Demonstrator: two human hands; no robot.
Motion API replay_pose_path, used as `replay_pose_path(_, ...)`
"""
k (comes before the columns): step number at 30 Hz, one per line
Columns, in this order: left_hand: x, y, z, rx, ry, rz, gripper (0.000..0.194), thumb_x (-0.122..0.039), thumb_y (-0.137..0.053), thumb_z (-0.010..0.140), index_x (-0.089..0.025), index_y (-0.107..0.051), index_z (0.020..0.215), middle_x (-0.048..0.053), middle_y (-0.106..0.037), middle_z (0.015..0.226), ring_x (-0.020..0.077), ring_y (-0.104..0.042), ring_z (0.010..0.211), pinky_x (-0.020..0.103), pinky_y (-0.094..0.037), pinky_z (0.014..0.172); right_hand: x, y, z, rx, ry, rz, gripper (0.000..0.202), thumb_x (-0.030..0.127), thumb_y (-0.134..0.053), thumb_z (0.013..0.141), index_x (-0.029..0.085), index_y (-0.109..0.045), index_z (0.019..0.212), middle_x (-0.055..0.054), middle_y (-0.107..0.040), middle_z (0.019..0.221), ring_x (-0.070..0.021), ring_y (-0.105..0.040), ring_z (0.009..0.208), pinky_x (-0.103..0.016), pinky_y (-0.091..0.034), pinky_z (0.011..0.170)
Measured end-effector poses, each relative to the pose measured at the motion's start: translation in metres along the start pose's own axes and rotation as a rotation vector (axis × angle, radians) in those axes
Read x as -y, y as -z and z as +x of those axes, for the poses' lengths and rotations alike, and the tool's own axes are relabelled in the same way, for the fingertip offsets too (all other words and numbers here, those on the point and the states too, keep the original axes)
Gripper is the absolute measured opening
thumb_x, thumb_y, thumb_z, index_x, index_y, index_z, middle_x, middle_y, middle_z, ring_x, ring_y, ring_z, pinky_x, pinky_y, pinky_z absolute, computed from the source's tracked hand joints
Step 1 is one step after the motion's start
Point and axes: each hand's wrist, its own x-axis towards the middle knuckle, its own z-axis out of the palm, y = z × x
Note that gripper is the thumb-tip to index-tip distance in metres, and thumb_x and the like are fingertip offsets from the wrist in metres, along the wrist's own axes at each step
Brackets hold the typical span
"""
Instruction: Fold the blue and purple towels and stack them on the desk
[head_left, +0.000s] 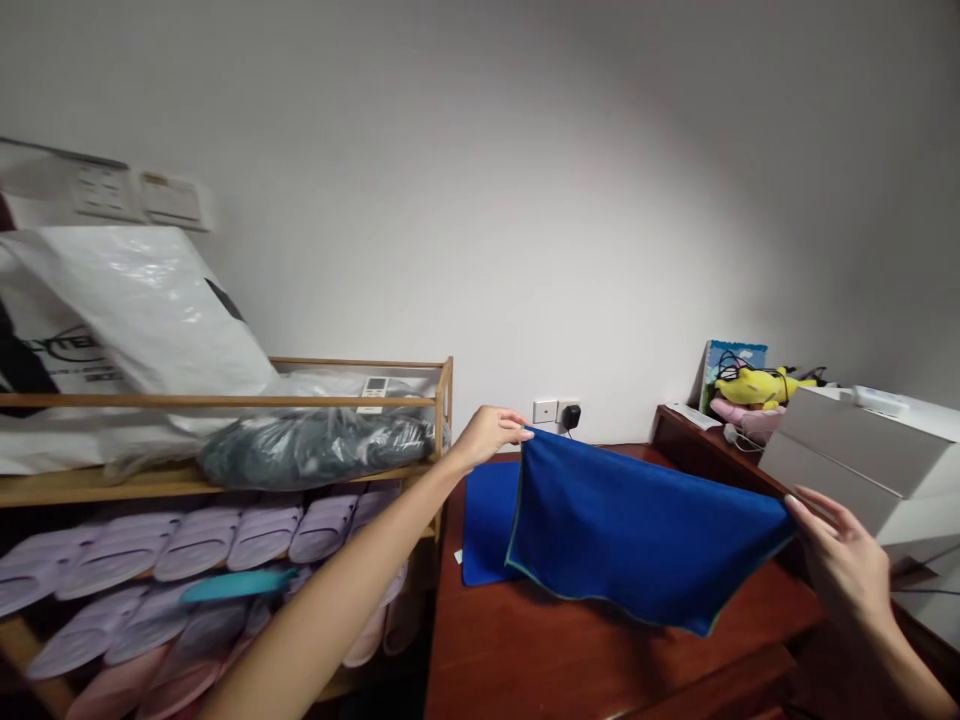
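Observation:
A blue cloth (pixel 637 530) with a pale green edge hangs stretched between my two hands, above a reddish-brown wooden table (pixel 495 650). My left hand (pixel 491 435) pinches its upper left corner between thumb and fingers. At the upper right corner, my right hand (pixel 844 550) grips the cloth with thumb and forefinger. Behind the cloth's left side, a flat blue mat (pixel 484 530) lies on the table, partly hidden.
Left of the table, a wooden rack (pixel 442 400) holds a white plastic bag (pixel 157 300), a wrapped dark bundle (pixel 322 445) and several lilac slippers (pixel 199 540). Plush toys (pixel 757 388) and white drawers (pixel 847 450) stand at the right. A black plug (pixel 571 415) is in the wall.

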Motion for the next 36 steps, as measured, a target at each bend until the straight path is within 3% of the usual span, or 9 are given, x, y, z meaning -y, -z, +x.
replay_pose_path(4,0.002,0.020,-0.017,-0.058,-0.005,0.101,0.028,-0.034,-0.076,0.060,-0.013,-0.069,0.078,0.006,-0.073,0.071,0.0184,-0.066,0.066,0.026,-0.047,0.061,0.013,-0.020,0.010,0.096,-0.081,0.016,0.052,0.055,-0.073,0.057,0.015,-0.071,0.090,-0.005,-0.072,0.081,-0.0176,-0.063,0.072,-0.020,-0.048,0.055)
replay_pose_path(11,0.006,0.055,-0.046,-0.087,-0.023,0.240,0.023,-0.036,-0.073,0.061,-0.015,-0.070,0.070,0.004,-0.071,0.065,0.0189,-0.066,0.066,0.025,-0.047,0.061,0.015,-0.043,0.012,0.427,-0.034,0.137,0.051,0.047,-0.075,0.057,0.017,-0.070,0.098,-0.006,-0.073,0.088,-0.0199,-0.066,0.084,-0.023,-0.052,0.071)
replay_pose_path(20,-0.006,0.082,-0.074,-0.059,-0.055,0.360,0.027,-0.042,-0.068,0.066,-0.016,-0.069,0.071,0.002,-0.067,0.061,0.0174,-0.063,0.061,0.025,-0.047,0.060,0.024,-0.059,0.006,0.417,0.109,0.007,0.047,0.056,-0.070,0.059,0.016,-0.070,0.083,-0.008,-0.073,0.081,-0.0222,-0.065,0.077,-0.028,-0.049,0.071)
replay_pose_path(26,-0.028,0.089,-0.102,-0.075,-0.145,0.496,0.024,-0.041,-0.065,0.071,-0.017,-0.068,0.070,-0.001,-0.065,0.066,0.0152,-0.057,0.066,0.022,-0.043,0.064,0.031,-0.049,-0.003,0.413,0.292,-0.198,0.048,0.065,-0.061,0.064,0.019,-0.068,0.078,-0.005,-0.071,0.079,-0.0212,-0.063,0.075,-0.029,-0.046,0.070)
replay_pose_path(29,-0.038,0.092,-0.119,-0.051,-0.150,0.560,0.025,-0.042,-0.062,0.074,-0.018,-0.067,0.071,-0.001,-0.064,0.067,0.0149,-0.055,0.066,0.022,-0.041,0.064,0.036,-0.036,-0.007,0.406,0.330,-0.270,0.046,0.065,-0.060,0.065,0.022,-0.066,0.078,-0.002,-0.067,0.070,-0.0166,-0.057,0.063,-0.026,-0.042,0.060)
replay_pose_path(36,-0.064,0.091,-0.158,0.066,0.008,0.563,0.023,-0.044,-0.064,0.072,-0.021,-0.066,0.069,-0.003,-0.059,0.057,0.0133,-0.051,0.056,0.020,-0.037,0.053,0.051,-0.010,-0.016,0.468,0.158,-0.140,0.043,0.061,-0.067,0.059,0.023,-0.066,0.078,-0.001,-0.053,0.052,-0.0119,-0.039,0.046,-0.026,-0.029,0.042)
